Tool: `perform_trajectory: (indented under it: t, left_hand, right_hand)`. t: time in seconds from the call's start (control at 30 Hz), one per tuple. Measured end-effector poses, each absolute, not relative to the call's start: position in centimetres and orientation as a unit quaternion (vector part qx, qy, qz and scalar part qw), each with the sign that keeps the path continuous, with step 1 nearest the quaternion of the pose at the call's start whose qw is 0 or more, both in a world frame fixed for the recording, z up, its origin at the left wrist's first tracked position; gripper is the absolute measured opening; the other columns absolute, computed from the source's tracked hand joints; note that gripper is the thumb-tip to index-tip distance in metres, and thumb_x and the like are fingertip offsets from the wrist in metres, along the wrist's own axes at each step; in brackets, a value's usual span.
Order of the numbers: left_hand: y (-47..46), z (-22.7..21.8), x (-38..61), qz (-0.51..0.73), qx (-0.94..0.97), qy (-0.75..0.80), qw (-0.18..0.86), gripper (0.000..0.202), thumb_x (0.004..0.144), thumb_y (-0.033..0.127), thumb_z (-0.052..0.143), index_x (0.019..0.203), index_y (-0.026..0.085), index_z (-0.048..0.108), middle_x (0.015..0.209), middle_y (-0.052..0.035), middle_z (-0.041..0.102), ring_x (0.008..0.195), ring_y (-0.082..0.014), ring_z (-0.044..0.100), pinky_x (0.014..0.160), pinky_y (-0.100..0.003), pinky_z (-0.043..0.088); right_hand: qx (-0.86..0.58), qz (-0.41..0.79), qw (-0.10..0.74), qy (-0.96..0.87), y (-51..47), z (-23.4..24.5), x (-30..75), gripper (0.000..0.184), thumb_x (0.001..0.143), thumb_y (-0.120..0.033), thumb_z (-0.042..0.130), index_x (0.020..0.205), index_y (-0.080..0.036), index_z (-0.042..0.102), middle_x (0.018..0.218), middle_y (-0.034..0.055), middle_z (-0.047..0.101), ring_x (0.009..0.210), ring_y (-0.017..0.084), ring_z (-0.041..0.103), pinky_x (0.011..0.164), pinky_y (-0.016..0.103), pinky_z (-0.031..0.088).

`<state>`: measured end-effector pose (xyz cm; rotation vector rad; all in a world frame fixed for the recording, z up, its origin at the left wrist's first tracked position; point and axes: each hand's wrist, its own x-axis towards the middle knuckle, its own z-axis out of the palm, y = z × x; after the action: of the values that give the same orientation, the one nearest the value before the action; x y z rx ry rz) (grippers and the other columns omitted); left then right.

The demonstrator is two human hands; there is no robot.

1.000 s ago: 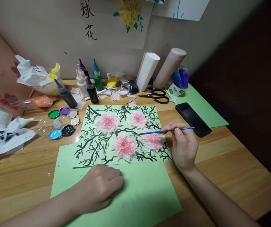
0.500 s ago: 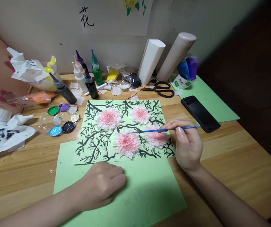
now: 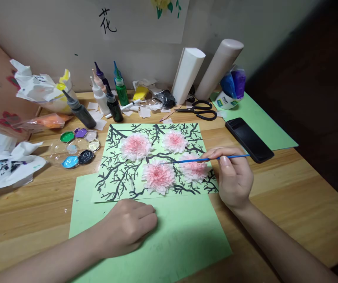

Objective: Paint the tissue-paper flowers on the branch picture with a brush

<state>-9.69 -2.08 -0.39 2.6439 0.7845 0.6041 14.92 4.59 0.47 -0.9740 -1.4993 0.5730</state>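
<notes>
Pale wall (image 3: 74, 43) backs a wooden bench (image 3: 287, 208) in the head view, with a dark area off to the right. The picture (image 3: 157, 147), green with black branches and four pink flowers, lies mid-bench, its near edge over a green sheet (image 3: 180, 236).

The right hand (image 3: 236, 181) grasps a blue brush (image 3: 186, 160) between thumb and fingers, well back from the tip. The tip is at the top of the near flower (image 3: 159, 177); whether it touches cannot be told. The shaft lies low across the right flower (image 3: 194, 169), so a steeper angle would probably spare the ruffles. A light grip and short strokes should suit such thin branches.

The left hand (image 3: 130, 224) rests on the sheet by the picture's near edge, its fingers clenched loosely, nothing seen in them. Flattened on the edge, it would likely steady the paper better.

Left of the picture are a palette (image 3: 58, 147) with green, purple, blue and black wells, and a stained tissue (image 3: 21, 161). Bottles (image 3: 122, 92) and paper scraps crowd toward the wall; scissors (image 3: 205, 112) and a phone (image 3: 250, 140) lie behind and to the right.
</notes>
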Motion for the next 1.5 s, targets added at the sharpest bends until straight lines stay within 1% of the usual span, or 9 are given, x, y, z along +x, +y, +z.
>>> perform_trajectory:
  t: [0.3,0.57,0.63,0.8,0.9,1.17,1.5]
  left_hand:
    - [-2.06,-0.25,-9.69,0.206,0.926,0.271,0.163,0.024,0.074,-0.002,0.038,0.064,0.020,0.036,0.057,0.0022,0.041,0.049,-0.0141,0.027,0.045,-0.029,0.020]
    - [-2.07,-0.38,-9.62,0.208,0.926,0.272,0.160,0.025,0.074,-0.002,0.037,0.063,0.020,0.036,0.057,0.0019,0.041,0.049,-0.0144,0.027,0.044,-0.029,0.020]
    - [-2.10,-0.40,-9.62,0.208,0.926,0.272,0.160,0.025,0.074,-0.002,0.037,0.063,0.020,0.036,0.056,0.0019,0.041,0.049,-0.0144,0.026,0.044,-0.029,0.020]
    - [-2.18,-0.33,-9.68,0.213,0.925,0.270,0.160,0.024,0.074,-0.002,0.038,0.063,0.020,0.038,0.057,0.0020,0.041,0.049,-0.0144,0.026,0.044,-0.030,0.021]
    - [-2.19,-0.28,-9.68,0.211,0.925,0.271,0.161,0.025,0.074,-0.002,0.038,0.063,0.020,0.038,0.057,0.0019,0.041,0.049,-0.0143,0.026,0.045,-0.029,0.021]
    - [-2.14,-0.25,-9.64,0.214,0.925,0.269,0.160,0.024,0.074,-0.002,0.038,0.063,0.020,0.036,0.056,0.0020,0.041,0.049,-0.0140,0.027,0.045,-0.029,0.020]
    - [-2.02,-0.24,-9.60,0.209,0.927,0.270,0.157,0.025,0.076,-0.001,0.035,0.063,0.020,0.035,0.056,0.0019,0.042,0.047,-0.0136,0.029,0.045,-0.029,0.020]
  right_hand:
    - [-0.416,0.246,0.588,-0.649,4.57,0.59,14.78,0.020,0.092,-0.021,0.042,0.090,-0.023,0.062,0.084,0.0039,0.061,0.082,0.018,0.062,0.074,0.035,0.048]
    - [-0.404,0.244,0.625,-0.622,4.84,0.40,14.99,0.018,0.090,-0.023,0.044,0.085,-0.023,0.061,0.079,0.0037,0.060,0.075,0.019,0.061,0.068,0.036,0.048]
    - [-0.407,0.241,0.619,-0.626,4.83,0.42,15.02,0.018,0.090,-0.023,0.044,0.084,-0.023,0.061,0.078,0.0036,0.060,0.075,0.019,0.060,0.067,0.036,0.048]
    - [-0.427,0.235,0.583,-0.650,4.56,0.56,14.82,0.018,0.091,-0.025,0.043,0.085,-0.022,0.061,0.081,0.0041,0.062,0.080,0.019,0.062,0.070,0.035,0.049]
    - [-0.434,0.232,0.577,-0.652,4.46,0.62,14.71,0.019,0.091,-0.027,0.043,0.086,-0.022,0.060,0.082,0.0043,0.062,0.080,0.019,0.062,0.071,0.035,0.050]
    - [-0.428,0.234,0.582,-0.651,4.49,0.59,14.64,0.019,0.092,-0.026,0.043,0.087,-0.022,0.061,0.082,0.0039,0.063,0.079,0.018,0.063,0.072,0.034,0.050]
    - [-0.421,0.234,0.602,-0.637,4.71,0.35,14.85,0.018,0.091,-0.025,0.045,0.087,-0.024,0.062,0.081,0.0044,0.061,0.079,0.020,0.062,0.071,0.037,0.049]
